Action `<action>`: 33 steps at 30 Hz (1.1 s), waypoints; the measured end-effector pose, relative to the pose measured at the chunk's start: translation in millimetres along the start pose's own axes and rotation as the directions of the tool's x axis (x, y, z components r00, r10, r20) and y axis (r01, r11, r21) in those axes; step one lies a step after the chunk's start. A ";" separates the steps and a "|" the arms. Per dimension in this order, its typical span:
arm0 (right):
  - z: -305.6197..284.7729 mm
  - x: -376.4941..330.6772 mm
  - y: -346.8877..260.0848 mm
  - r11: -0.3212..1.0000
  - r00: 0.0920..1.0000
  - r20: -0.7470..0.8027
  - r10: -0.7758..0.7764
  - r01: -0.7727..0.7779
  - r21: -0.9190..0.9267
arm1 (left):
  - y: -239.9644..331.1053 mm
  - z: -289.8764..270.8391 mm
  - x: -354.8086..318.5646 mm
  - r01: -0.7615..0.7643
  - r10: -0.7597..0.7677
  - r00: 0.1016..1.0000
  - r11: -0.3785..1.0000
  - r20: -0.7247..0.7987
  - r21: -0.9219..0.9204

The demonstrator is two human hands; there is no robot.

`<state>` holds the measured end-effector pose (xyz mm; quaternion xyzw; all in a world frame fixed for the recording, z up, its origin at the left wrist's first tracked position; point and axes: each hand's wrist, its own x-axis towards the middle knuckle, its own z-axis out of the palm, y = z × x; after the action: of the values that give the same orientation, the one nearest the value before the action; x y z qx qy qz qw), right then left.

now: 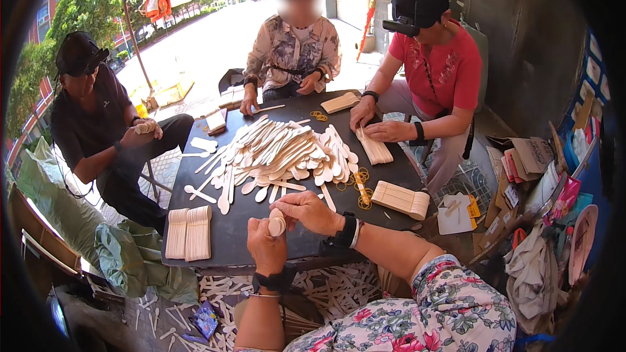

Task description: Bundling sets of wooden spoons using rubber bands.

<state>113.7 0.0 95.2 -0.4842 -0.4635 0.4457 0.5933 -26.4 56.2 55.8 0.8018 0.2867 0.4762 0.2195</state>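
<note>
My left hand is closed around a small stack of wooden spoons, their round ends facing up, just over the near edge of the dark table. Beside it, my right hand has thumb and fingers pinched together close to the top of that stack; what they grip, if anything, is hidden. Beyond my hands lies a large heap of loose wooden spoons. Neat bundles of spoons lie at the left corner, and another bundle at the right. Yellow rubber bands lie near that right bundle.
Three people sit round the table: one at left, one across, one at right handling a bundle of sticks. Spoons litter the floor below. Green sacking lies at left; cardboard and cloths crowd the right.
</note>
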 end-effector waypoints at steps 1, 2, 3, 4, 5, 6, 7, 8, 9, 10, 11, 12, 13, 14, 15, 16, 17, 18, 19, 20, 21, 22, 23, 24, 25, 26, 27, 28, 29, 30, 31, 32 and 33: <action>-0.2 0.4 0.4 1.000 1.000 0.000 -0.003 0.003 0.003 | 1.8 1.1 1.3 -0.003 0.003 1.000 1.000 0.001 0.002; 0.1 0.4 2.0 0.998 0.998 -0.017 -0.059 0.058 -0.021 | 4.4 2.9 2.4 -0.020 0.019 1.000 0.999 -0.017 -0.035; 0.2 1.3 3.3 0.993 0.993 -0.031 -0.115 0.114 -0.044 | 5.6 3.5 3.4 -0.037 0.035 0.999 0.997 -0.035 -0.070; -0.4 2.0 3.9 0.993 0.993 -0.030 -0.116 0.115 -0.041 | 3.5 5.8 4.0 -0.038 0.036 0.999 0.997 -0.034 -0.066; -1.2 2.6 4.3 0.984 0.987 -0.040 -0.154 0.149 -0.102 | -0.5 10.2 4.6 -0.037 0.038 0.999 0.996 0.009 -0.085; -1.1 2.0 5.3 0.970 0.981 -0.051 -0.189 0.179 -0.162 | -3.1 12.3 4.0 -0.033 0.039 0.998 0.994 0.058 -0.105; -1.7 0.8 4.7 0.972 0.981 -0.054 -0.187 0.176 -0.158 | -2.6 12.9 3.0 -0.031 0.038 0.997 0.994 0.063 -0.103; -2.9 -0.3 2.3 0.976 0.986 -0.033 -0.162 0.155 -0.152 | 0.0 13.5 2.4 -0.027 0.034 0.998 0.992 0.058 -0.127; -4.6 -0.4 0.0 0.980 0.990 -0.011 -0.138 0.135 -0.147 | 2.1 13.8 2.0 -0.022 0.030 0.998 0.988 0.050 -0.151; -6.0 1.2 -0.9 0.981 0.991 -0.010 -0.135 0.132 -0.145 | 2.3 12.8 1.8 -0.020 0.028 0.998 0.988 0.051 -0.150; -7.2 3.4 -1.6 0.987 0.990 -0.053 -0.134 0.128 -0.101 | 2.0 11.4 1.8 -0.002 0.005 0.999 0.996 0.040 -0.089; -8.8 4.4 -1.6 0.991 0.987 -0.097 -0.128 0.123 -0.057 | 2.0 10.9 1.1 0.018 -0.017 0.999 0.999 0.029 -0.029; -15.0 8.2 4.3 0.961 0.980 -0.152 -0.131 0.088 -0.261 | 1.4 11.0 0.8 0.022 -0.021 0.999 0.999 0.029 -0.029; -22.6 11.2 16.1 0.961 0.980 -0.150 -0.128 0.085 -0.262 | 0.6 11.3 1.0 0.084 -0.086 0.996 0.992 -0.016 -0.092; -26.3 13.1 22.9 0.639 0.961 -0.069 -0.269 0.124 -0.759 | 0.2 11.0 2.5 0.141 -0.152 0.987 0.978 -0.060 -0.154; -28.5 13.3 29.7 0.093 0.937 0.080 -0.341 0.118 -0.989 | 3.2 9.9 4.1 0.143 -0.155 0.986 0.978 -0.065 -0.152; -28.9 11.2 36.6 0.049 0.982 0.013 -0.187 0.023 -0.999 | 9.7 7.7 6.3 0.276 -0.308 0.951 0.891 -0.032 -0.360; -28.7 9.5 43.9 0.051 0.982 0.022 -0.188 0.032 -0.998 | 12.0 5.1 8.0 0.387 -0.443 0.896 0.746 0.030 -0.542; -31.1 6.5 53.8 -0.026 0.987 0.025 -0.158 0.021 -0.999 | 10.8 4.0 8.7 0.386 -0.445 0.895 0.747 0.024 -0.542; -33.7 7.6 61.4 -0.104 0.991 0.025 -0.129 0.012 -0.994 | 8.5 3.8 9.8 0.461 -0.526 0.845 0.624 0.097 -0.631; -31.4 11.3 61.4 -0.158 0.996 0.039 -0.082 0.025 -0.987 | 5.0 3.8 9.0 0.525 -0.594 0.784 0.481 0.179 -0.702; -29.8 11.6 60.8 -0.157 0.996 0.045 -0.080 0.032 -0.987 | 1.1 3.6 8.7 0.524 -0.598 0.783 0.482 0.174 -0.702; -28.4 11.0 59.0 -0.172 0.995 0.063 -0.073 0.050 -0.984 | -3.1 3.4 8.6 0.562 -0.609 0.755 0.410 0.243 -0.719; -25.9 11.5 56.9 -0.187 0.994 0.084 -0.067 0.070 -0.980 | -7.2 3.0 8.3 0.595 -0.615 0.726 0.336 0.309 -0.730; -24.5 12.5 56.8 -0.186 0.993 0.093 -0.067 0.079 -0.979 | -9.8 2.9 7.7 0.592 -0.619 0.726 0.339 0.301 -0.732; -23.5 13.4 56.4 -0.190 0.994 0.087 -0.065 0.074 -0.979 | -12.0 2.9 7.2 0.605 -0.622 0.704 0.273 0.343 -0.747; -24.2 13.8 56.1 -0.196 0.995 0.077 -0.061 0.063 -0.979 | -13.3 4.2 7.1 0.619 -0.618 0.682 0.204 0.390 -0.759; -25.3 14.7 56.5 -0.197 0.995 0.080 -0.062 0.066 -0.978 | -14.2 5.0 7.4 0.616 -0.619 0.683 0.204 0.387 -0.761; -27.0 16.3 57.7 -0.198 0.993 0.090 -0.081 0.072 -0.977 | -14.9 5.8 7.9 0.627 -0.630 0.664 0.177 0.402 -0.758; -29.0 16.5 58.9 -0.199 0.990 0.099 -0.099 0.078 -0.977 | -15.3 7.0 7.6 0.638 -0.641 0.644 0.150 0.417 -0.755; -30.9 16.8 59.7 -0.201 0.990 0.101 -0.099 0.080 -0.976 | -17.6 8.1 7.7 0.637 -0.641 0.644 0.149 0.416 -0.756; -33.0 17.1 60.3 -0.181 0.989 0.110 -0.102 0.090 -0.979 | -21.3 9.2 8.2 0.664 -0.640 0.621 0.123 0.452 -0.738; -33.9 18.2 59.2 -0.161 0.987 0.122 -0.107 0.104 -0.982 | -24.5 9.9 9.3 0.689 -0.638 0.598 0.099 0.485 -0.718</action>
<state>145.3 20.3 35.4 -0.7259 -0.6766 -0.1111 0.0542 -20.2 79.8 41.9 0.3678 0.3275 0.3775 0.7841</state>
